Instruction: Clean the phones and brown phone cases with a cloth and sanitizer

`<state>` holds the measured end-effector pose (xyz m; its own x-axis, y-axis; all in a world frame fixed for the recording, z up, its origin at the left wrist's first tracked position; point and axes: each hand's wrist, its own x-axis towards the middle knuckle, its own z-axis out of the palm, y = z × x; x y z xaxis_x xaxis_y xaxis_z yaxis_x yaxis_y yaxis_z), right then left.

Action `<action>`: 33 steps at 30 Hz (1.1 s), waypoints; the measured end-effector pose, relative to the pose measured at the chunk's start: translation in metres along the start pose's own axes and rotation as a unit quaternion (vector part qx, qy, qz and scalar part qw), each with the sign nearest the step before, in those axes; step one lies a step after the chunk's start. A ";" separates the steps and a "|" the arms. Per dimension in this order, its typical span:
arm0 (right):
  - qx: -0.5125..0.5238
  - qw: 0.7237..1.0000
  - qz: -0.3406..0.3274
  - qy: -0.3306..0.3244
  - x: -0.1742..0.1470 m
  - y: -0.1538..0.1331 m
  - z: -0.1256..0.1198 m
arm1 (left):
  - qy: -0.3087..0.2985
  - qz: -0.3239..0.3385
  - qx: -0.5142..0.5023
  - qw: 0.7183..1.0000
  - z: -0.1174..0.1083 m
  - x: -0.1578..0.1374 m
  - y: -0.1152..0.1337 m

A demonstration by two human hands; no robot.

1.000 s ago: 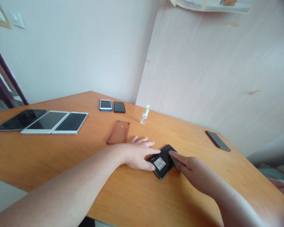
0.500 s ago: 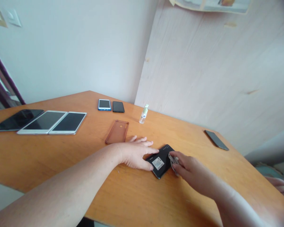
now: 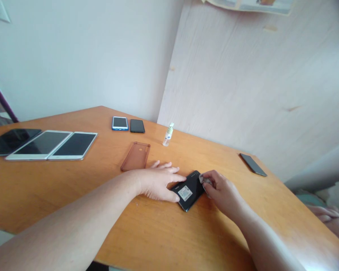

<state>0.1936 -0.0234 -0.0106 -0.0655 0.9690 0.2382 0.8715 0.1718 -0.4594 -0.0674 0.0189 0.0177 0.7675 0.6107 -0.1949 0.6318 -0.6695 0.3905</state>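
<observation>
A black smartphone [image 3: 192,187] lies face down on the wooden table, a white label on its back. My left hand [image 3: 159,183] rests flat with fingers spread at its left side; the thumb and index fingertips touch the phone. Pinched in my right hand [image 3: 219,187] is a small crumpled greyish-white cloth [image 3: 206,181], pressed against the phone's right edge near the camera end. Most of the cloth is hidden by the fingers. A reddish-brown phone case [image 3: 135,157] lies just beyond my left hand.
A small clear spray bottle [image 3: 168,134] stands behind the phone. Two small phones, one blue-edged [image 3: 120,123] and one black [image 3: 137,126], lie at the back. Two white tablets [image 3: 73,146] and a dark one [image 3: 12,141] lie left. Another dark phone [image 3: 252,165] is near the right edge.
My right hand has shifted slightly up along the phone's right edge with the cloth. The left hand stays by the phone. The whole view has shifted a little.
</observation>
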 end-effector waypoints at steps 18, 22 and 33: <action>0.006 0.996 -0.042 -0.085 -0.014 -0.021 0.000 | 0.008 -0.005 0.004 1.000 0.000 0.000 0.001; 0.087 0.975 -0.127 -0.161 -0.029 -0.053 0.006 | 0.004 -0.012 0.008 1.000 -0.002 -0.001 0.003; -0.073 0.995 -0.068 -0.015 -0.003 0.001 -0.004 | 0.006 -0.008 0.001 1.000 0.001 0.000 0.000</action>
<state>0.1966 -0.0266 -0.0077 -0.2011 0.9436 0.2632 0.9143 0.2772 -0.2954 -0.0670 0.0184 0.0169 0.7565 0.6258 -0.1901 0.6437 -0.6610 0.3857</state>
